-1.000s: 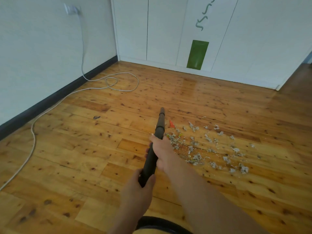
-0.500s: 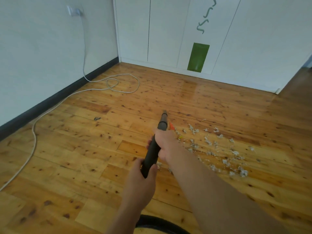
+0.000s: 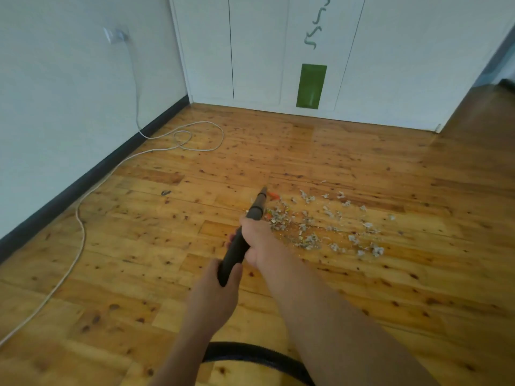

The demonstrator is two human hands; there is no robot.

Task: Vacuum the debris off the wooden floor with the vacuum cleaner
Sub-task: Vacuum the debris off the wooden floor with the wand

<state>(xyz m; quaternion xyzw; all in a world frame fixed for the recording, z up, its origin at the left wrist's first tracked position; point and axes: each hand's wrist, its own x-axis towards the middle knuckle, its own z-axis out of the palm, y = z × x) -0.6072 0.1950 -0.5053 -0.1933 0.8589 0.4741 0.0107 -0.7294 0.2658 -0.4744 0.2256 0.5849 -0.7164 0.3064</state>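
Gripping vacuum wand, left hand behind right hand, debris rightward, cord leftward.

Wand: a dark grey, round plastic vacuum wand slanted down and away from the person, with its narrow tip at the knotty varnished wooden plank floor.
Forward grip: the right hand was wrapped round the wand's middle, arm stretched out.
Rear grip: the left hand clasped the wand's near end, just behind the forward grip.
Debris: scattered grey-white shreds and crumbs lay ahead and to the right of the forward grip, the nearest just beside the tip.
Scrap: a small orange scrap lay just right of the tip.
Hose: a black ribbed hose curved behind the rear grip.
Cable: a thin white cable ran well left of both grips.
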